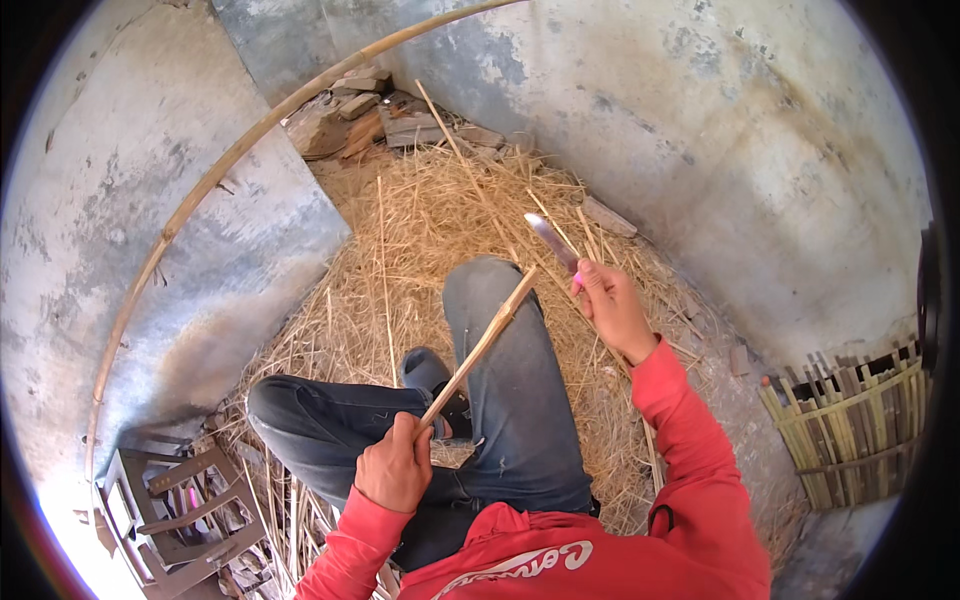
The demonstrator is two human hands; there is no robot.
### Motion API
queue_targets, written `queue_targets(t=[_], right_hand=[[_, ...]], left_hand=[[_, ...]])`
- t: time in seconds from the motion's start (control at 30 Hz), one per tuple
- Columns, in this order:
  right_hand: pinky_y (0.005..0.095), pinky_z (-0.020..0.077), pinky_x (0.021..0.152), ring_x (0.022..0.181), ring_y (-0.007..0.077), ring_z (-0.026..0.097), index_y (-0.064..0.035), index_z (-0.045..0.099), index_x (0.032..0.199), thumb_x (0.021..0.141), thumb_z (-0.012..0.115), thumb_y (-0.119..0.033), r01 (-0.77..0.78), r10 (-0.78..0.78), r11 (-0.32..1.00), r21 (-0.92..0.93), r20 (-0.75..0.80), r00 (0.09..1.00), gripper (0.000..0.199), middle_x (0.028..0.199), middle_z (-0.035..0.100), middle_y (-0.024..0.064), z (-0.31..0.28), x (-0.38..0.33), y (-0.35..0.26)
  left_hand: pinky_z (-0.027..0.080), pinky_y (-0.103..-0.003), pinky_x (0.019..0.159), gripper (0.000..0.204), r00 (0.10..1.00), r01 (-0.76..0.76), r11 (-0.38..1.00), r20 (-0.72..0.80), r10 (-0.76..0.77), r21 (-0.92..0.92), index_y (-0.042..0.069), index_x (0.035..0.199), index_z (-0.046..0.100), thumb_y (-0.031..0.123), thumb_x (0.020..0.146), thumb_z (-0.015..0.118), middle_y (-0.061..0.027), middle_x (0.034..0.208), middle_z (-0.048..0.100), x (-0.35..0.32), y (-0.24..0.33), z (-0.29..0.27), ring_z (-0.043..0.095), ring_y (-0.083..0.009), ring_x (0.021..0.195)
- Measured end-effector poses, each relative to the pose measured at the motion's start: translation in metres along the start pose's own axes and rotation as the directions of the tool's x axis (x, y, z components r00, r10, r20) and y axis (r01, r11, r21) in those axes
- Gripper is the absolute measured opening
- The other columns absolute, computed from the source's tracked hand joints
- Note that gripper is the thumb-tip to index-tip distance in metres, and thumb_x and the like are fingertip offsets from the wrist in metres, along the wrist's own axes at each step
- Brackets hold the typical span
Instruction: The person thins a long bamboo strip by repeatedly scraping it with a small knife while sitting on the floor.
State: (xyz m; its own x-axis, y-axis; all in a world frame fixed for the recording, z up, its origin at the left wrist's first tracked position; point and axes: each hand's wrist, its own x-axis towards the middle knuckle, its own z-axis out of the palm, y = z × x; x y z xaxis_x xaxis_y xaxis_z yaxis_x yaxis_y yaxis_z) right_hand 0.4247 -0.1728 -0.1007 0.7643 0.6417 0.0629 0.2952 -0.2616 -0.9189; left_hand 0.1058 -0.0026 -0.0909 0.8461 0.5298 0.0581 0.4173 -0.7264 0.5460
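My left hand (395, 468) is closed round the lower end of a split bamboo stick (484, 342). The stick slants up and to the right across my raised knee, with a node near its top end. In my right hand (614, 308) is a knife (553, 242) with a pink handle, its blade pointing up and to the left. The blade stands a little beyond the stick's top end, apart from it. My fingers cover most of the knife's handle.
A pile of straw-like shavings (430, 210) covers the floor ahead, with loose bricks (358, 105) behind it. A long bamboo pole (205, 185) arches along the left wall. A wooden frame (190, 515) lies lower left; a slatted bamboo basket (855, 425) stands right.
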Motion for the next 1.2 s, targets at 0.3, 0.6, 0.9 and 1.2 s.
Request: queue_targets(t=[0.3,0.6,0.9,1.2], right_hand=[[0.0308,0.0372,0.054,0.054,0.0112,0.047,-0.0033,0.063,0.07,0.11,0.044,-0.048,-0.09,0.091,0.995,0.031,-0.024,0.996,0.063,0.056,0.05,0.0007,0.023,-0.013,0.022],[0.0309,0.0386,0.053,0.053,0.0118,0.048,-0.0036,0.059,0.07,0.11,0.042,-0.05,-0.171,0.181,0.978,0.117,-0.079,0.98,0.064,0.057,0.051,0.0014,0.029,-0.017,0.028],[0.0281,0.0331,0.049,0.051,0.008,0.042,-0.0041,0.058,0.07,0.111,0.041,-0.051,-0.247,0.268,0.942,0.227,-0.067,0.961,0.064,0.056,0.048,-0.0007,0.034,-0.047,0.024],[0.0252,0.0318,0.049,0.051,0.006,0.041,-0.0063,0.058,0.073,0.111,0.042,-0.049,-0.344,0.377,0.894,0.286,-0.066,0.924,0.059,0.056,0.045,-0.0033,0.039,-0.067,0.03]], left_hand=[[0.051,-0.055,0.056,0.017,0.999,-0.038,0.999,-0.032,0.037,-0.001,0.009,0.098,0.05,0.02,0.101,0.062,-0.0155,0.083,0.068,0.004,0.001,0.005,0.066,-0.0452,0.067],[0.051,-0.054,0.055,0.017,0.998,-0.037,0.999,-0.055,0.037,-0.005,0.009,0.097,0.049,0.02,0.101,0.061,-0.0159,0.083,0.068,0.003,0.001,0.007,0.065,-0.0449,0.066],[0.051,-0.05,0.056,0.017,0.998,-0.024,1.0,-0.05,0.024,-0.01,0.007,0.097,0.052,0.012,0.097,0.068,-0.0176,0.077,0.068,0.004,0.001,0.007,0.067,-0.0426,0.068],[0.05,-0.049,0.055,0.017,0.998,-0.03,0.999,-0.063,0.028,-0.035,0.006,0.097,0.053,0.011,0.096,0.069,-0.018,0.075,0.067,0.004,-0.002,0.01,0.067,-0.0427,0.067]])
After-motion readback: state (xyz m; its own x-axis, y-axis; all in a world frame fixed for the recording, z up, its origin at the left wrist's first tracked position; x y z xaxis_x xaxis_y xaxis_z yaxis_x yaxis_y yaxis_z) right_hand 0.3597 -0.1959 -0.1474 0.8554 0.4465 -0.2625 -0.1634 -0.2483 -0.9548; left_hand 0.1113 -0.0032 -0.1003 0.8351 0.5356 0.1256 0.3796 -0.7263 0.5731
